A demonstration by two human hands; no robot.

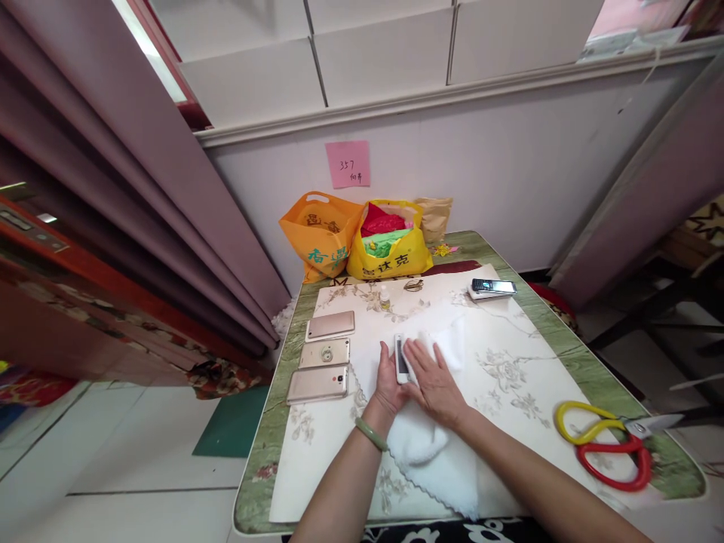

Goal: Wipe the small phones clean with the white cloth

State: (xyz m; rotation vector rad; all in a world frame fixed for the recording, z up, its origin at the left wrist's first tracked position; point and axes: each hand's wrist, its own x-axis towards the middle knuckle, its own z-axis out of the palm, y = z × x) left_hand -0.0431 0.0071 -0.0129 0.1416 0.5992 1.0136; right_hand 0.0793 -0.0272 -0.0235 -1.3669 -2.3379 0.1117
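Both forearms reach forward, left hand (389,383) cupped, right hand (434,382) flat (fingers together).

Both forearms are bare, with no sleeves in view. A smooth, pale green jade-like bangle (370,434) circles the left wrist. The right wrist wears nothing.

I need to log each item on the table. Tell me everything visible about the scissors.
The scissors lie flat near the table's right edge, apart from both hands. One handle loop is yellow, the other red, both looking like plastic. The silvery metal blades point right, toward the edge, and appear shut. They rest partly on the white flowered cloth, and nothing else touches them.
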